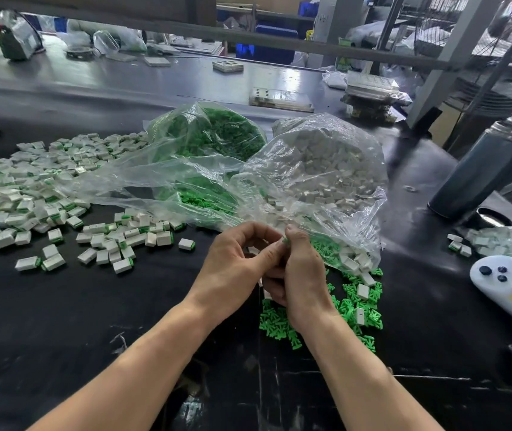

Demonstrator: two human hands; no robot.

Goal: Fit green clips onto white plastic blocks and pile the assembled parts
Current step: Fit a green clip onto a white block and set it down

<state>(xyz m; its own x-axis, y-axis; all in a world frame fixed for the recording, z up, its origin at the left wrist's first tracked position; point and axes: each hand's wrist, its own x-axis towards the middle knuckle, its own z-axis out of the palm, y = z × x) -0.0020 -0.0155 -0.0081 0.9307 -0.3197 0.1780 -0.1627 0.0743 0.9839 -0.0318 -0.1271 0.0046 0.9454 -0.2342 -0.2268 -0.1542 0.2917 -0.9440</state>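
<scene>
Both hands meet at centre frame above the black table point(92, 321). Right hand point(298, 275) pinches a green clip point(285, 240) at its fingertips; left hand point(236, 265) has fingers curled against it, its hold unclear. Loose clips point(279, 321) lie beneath; assembled parts point(30, 194) pile at left.

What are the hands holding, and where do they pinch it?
Both the left hand and right hand pinch a small green plastic clip between fingertips; only its tip shows.
</scene>
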